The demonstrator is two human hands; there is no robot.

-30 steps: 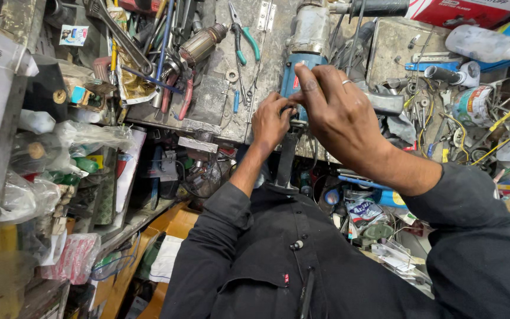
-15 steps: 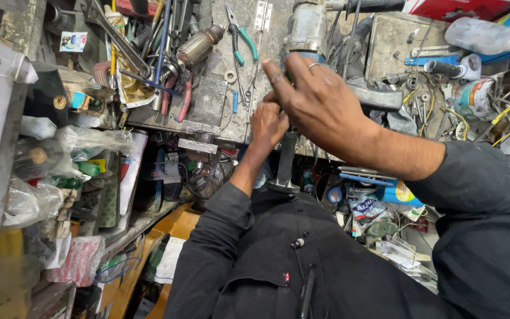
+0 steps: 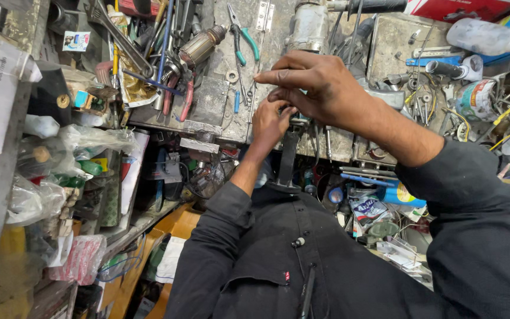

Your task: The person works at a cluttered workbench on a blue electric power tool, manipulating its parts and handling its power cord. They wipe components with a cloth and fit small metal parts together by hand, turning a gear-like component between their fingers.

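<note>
A single head-worn camera looked steeply down over the person's dark-shirted chest at close range, facing a cluttered workbench (image 3: 208,106) that filled the upper frame, with shelves (image 3: 7,177) along the left edge and both hands near the middle of its view.

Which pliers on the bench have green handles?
The green-handled pliers lie near the top, just left of the hinges. The other pliers, lower left, have red handles.
</note>
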